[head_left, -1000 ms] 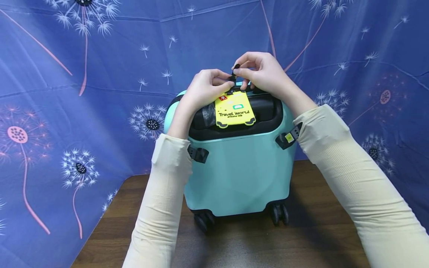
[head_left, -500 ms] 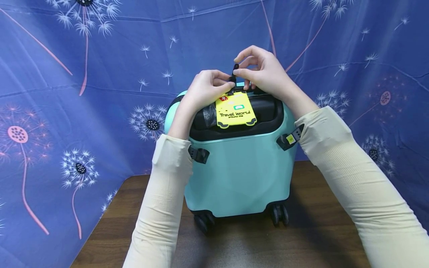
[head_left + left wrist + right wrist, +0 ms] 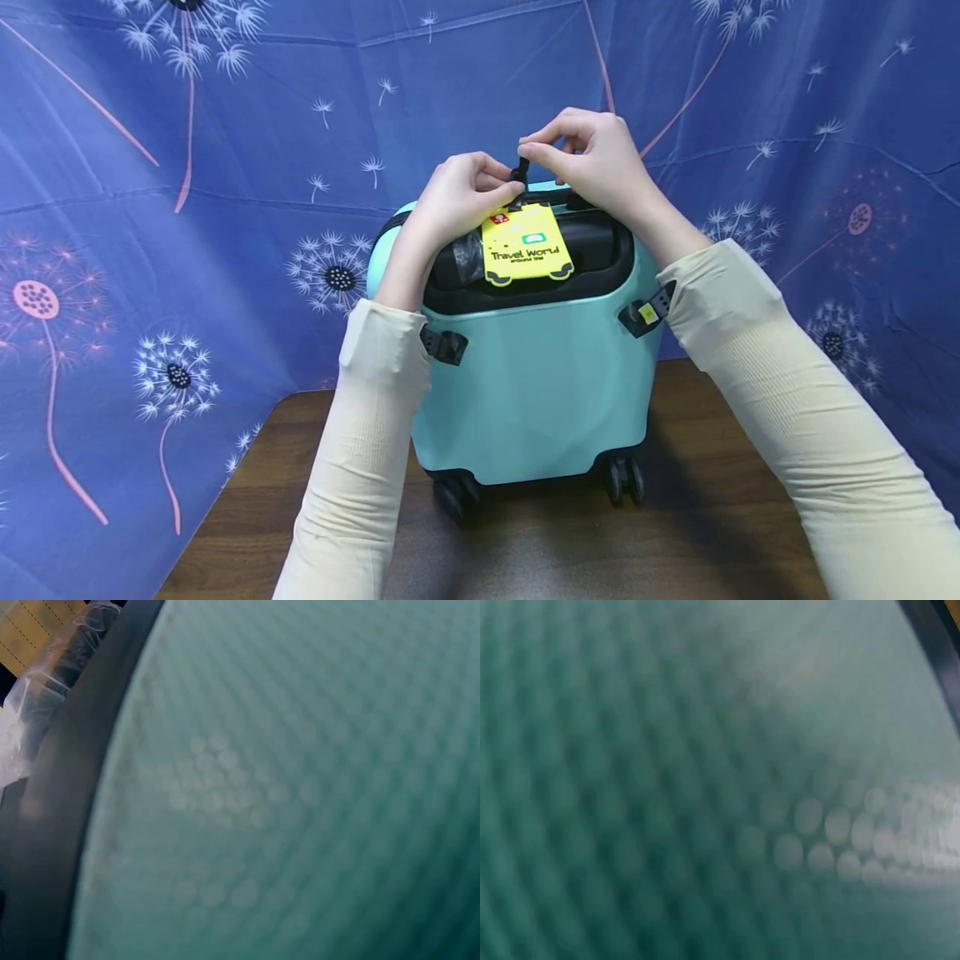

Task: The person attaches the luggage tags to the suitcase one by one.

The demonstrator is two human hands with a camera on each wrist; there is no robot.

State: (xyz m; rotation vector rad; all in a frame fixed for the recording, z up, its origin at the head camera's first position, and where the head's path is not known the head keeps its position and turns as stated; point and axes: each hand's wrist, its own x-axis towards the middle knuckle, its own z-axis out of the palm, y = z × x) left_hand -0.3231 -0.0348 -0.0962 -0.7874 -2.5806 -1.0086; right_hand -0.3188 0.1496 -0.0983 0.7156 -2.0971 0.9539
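A yellow luggage tag (image 3: pixel 527 243) printed "Travel World" lies against the black top of a teal suitcase (image 3: pixel 540 383). From its upper end a black strap (image 3: pixel 523 167) rises above the suitcase handle (image 3: pixel 551 197). My left hand (image 3: pixel 467 196) pinches the strap low down, close over the tag, between thumb and fingers. Higher up, my right hand (image 3: pixel 596 158) pinches the strap's tip between thumb and forefinger. Both wrist views are filled mostly by the suitcase's blurred dimpled shell (image 3: pixel 285 780); neither hand shows there.
The suitcase stands on its black wheels (image 3: pixel 622 479) on a brown wooden table (image 3: pixel 540 550). Close behind it hangs a blue dandelion-print cloth (image 3: pixel 465 92), which also runs along the left side. Clear plastic wrap (image 3: pixel 45 697) covers part of the suitcase's black top.
My right forefinger and thumb spread apart around the strap's tip, then closed on it again. The left hand, tag and suitcase have stayed in place.
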